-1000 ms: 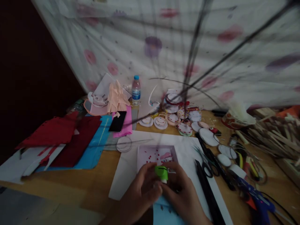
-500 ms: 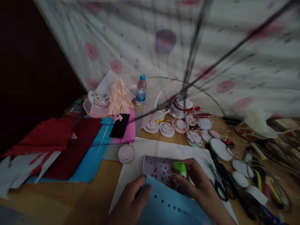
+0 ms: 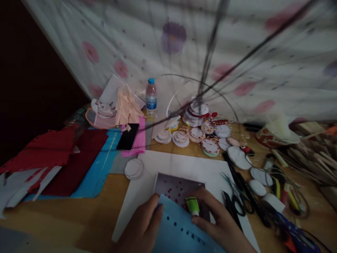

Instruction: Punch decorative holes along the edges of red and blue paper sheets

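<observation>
Okay, punching step in hand, judging by the row of small dark holes (image 3: 181,229) near the blue sheet's upper edge. Left hand (image 3: 140,219): thumb and fingers pinched together on the upper left corner of the blue sheet (image 3: 171,242). Right hand (image 3: 222,221): thumb and forefinger clamped on the green punch (image 3: 193,203), which sits at the sheet's upper edge, over the box (image 3: 185,180) with red bits (image 3: 170,190) in it. Can't tell whether paper is in the punch's slot. Next move probably calls for lining up slot and edge, keeping the corner steady, then an even squeeze.
</observation>
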